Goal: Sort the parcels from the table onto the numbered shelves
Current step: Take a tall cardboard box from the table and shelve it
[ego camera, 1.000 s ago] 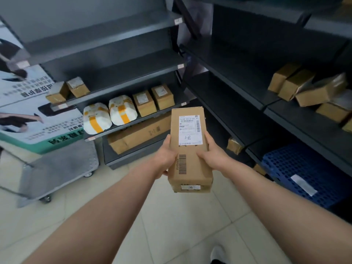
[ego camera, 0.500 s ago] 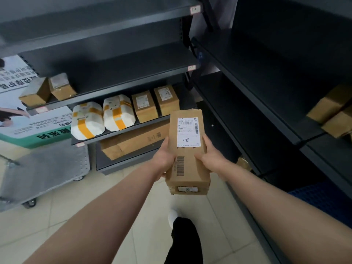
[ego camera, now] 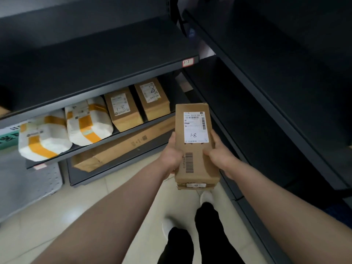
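I hold a long brown cardboard parcel (ego camera: 194, 159) in front of me, its white label handwritten "1-8". My left hand (ego camera: 172, 155) grips its left side and my right hand (ego camera: 219, 155) grips its right side, thumb on top. Just left of it runs a dark shelf (ego camera: 122, 133) that carries two brown boxes (ego camera: 123, 109) (ego camera: 152, 98) marked 8 and two white parcels with orange tape (ego camera: 89, 121) (ego camera: 43, 136). Above that is a shelf with a tag reading "1-7" (ego camera: 188, 62).
A flat brown carton (ego camera: 122, 147) lies on the bottom shelf. Dark bare shelving (ego camera: 266, 92) stands to the right. A grey cart platform (ego camera: 28, 181) sits at the left on the tiled floor. My legs and white shoes (ego camera: 206, 197) show below the parcel.
I have walked closer to the left shelving, which now looms larger. The parcel stays gripped in both hands, nearer the shelf with the 8-marked boxes. The right-hand parcels have left view.
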Demonstrator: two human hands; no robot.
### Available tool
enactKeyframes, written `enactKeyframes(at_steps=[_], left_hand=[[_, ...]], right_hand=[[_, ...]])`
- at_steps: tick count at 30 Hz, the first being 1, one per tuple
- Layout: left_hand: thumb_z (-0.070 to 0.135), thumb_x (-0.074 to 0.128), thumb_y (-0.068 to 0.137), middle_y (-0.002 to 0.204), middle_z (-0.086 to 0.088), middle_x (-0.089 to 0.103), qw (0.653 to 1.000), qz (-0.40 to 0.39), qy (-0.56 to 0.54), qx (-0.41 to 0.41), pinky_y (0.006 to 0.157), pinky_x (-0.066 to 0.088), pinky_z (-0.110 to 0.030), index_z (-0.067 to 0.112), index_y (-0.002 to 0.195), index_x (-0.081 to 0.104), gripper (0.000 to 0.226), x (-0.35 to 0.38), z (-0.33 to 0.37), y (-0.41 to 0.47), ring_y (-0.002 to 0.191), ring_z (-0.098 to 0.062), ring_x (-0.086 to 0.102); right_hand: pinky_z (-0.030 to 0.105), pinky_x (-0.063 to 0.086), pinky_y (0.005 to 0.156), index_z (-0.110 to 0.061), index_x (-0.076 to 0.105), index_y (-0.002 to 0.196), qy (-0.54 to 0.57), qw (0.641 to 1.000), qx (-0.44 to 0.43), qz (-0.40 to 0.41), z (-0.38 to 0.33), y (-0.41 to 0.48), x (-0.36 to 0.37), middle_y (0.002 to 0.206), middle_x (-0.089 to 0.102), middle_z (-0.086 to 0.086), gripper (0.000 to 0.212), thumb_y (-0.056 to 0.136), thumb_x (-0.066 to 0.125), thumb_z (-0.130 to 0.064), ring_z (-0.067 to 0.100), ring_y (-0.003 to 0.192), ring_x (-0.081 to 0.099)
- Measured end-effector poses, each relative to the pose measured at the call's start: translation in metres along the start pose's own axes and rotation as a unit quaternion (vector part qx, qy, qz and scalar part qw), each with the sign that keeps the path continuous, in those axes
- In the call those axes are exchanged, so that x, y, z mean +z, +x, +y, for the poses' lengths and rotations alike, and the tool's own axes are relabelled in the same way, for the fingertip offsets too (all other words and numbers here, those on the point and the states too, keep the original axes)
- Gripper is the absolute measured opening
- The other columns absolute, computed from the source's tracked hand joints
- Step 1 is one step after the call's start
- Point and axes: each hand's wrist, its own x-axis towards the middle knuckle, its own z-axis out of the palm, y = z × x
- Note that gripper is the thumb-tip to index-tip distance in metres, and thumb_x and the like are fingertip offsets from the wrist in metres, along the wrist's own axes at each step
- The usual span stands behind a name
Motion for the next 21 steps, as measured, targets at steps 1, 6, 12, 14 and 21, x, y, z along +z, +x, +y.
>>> enactKeyframes(at_steps=[1,6,12,14,21], left_hand=[[0.043,0.057,0.090,0.091,0.011,0.067,1.000,0.000,-0.001,-0.002,0.048,0.048,-0.024,0.062,0.117,0.023,0.047,0.001,0.004,0.011,0.075,-0.008,0.067],[0.050,0.058,0.079,0.101,0.008,0.066,1.000,-0.002,0.003,0.001,0.063,0.053,-0.033,0.060,0.131,0.021,0.065,0.006,0.022,0.075,0.086,-0.015,0.067],[0.014,0.040,0.093,0.119,0.009,0.056,0.998,0.066,0.007,0.009,0.073,0.052,-0.035,0.048,0.150,0.005,0.075,0.011,0.032,0.174,0.089,-0.014,0.059],[0.016,0.037,0.096,0.123,0.008,0.051,0.996,0.092,0.005,0.014,0.075,0.049,-0.031,0.043,0.152,-0.001,0.073,0.008,0.034,0.208,0.082,-0.008,0.053],[0.009,0.049,0.095,0.144,-0.007,0.043,0.971,0.198,0.093,0.098,0.105,0.044,-0.038,0.018,0.146,0.037,0.053,-0.012,0.040,0.293,0.126,-0.029,0.049]], right_hand=[[0.029,0.044,0.072,-0.055,0.014,0.143,0.000,1.000,0.005,0.000,-0.001,0.012,-0.002,0.100,0.049,-0.023,0.073,0.091,0.055,-0.026,0.003,0.090,0.053],[0.025,0.041,0.066,-0.057,0.021,0.139,0.017,1.000,0.009,-0.006,-0.008,0.080,-0.016,0.094,0.048,-0.031,0.069,0.092,0.054,-0.020,-0.001,0.090,0.052],[0.028,0.043,0.063,-0.062,0.022,0.137,0.012,1.000,-0.004,-0.017,-0.021,0.176,-0.027,0.091,0.053,-0.032,0.066,0.094,0.049,-0.019,0.003,0.088,0.057],[0.033,0.048,0.069,-0.059,0.020,0.140,-0.002,1.000,-0.013,-0.026,-0.030,0.212,-0.026,0.094,0.053,-0.029,0.067,0.095,0.047,-0.017,0.007,0.091,0.058],[0.037,0.040,0.104,-0.038,0.034,0.145,-0.113,0.986,-0.105,-0.069,-0.072,0.332,-0.009,0.158,0.016,-0.006,0.067,0.091,0.055,-0.005,0.021,0.138,0.031]])
